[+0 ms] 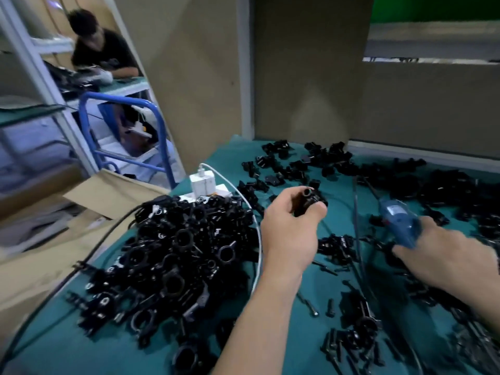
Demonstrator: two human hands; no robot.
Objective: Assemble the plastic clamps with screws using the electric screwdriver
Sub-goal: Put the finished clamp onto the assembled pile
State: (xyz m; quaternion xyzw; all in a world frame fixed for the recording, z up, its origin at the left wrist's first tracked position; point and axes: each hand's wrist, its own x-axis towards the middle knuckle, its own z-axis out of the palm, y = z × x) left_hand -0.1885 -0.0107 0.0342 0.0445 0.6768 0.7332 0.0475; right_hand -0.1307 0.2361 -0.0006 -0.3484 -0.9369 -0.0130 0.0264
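Observation:
My left hand (290, 226) holds a black plastic clamp (308, 200) between fingers and thumb, lifted over the middle of the green table (286, 345). My right hand (449, 255) grips the blue electric screwdriver (400, 220), whose tip points up and away to the left. A large heap of black clamps (176, 255) lies to the left of my left arm. Loose black screws (313, 307) lie scattered on the cloth between my arms.
More black clamp parts (297, 163) are spread along the far side and right of the table. A white power strip with chargers (203, 185) and cables sits at the far left. A cardboard box (108, 196), a blue cart (121, 131) and another person (100, 50) are at the left.

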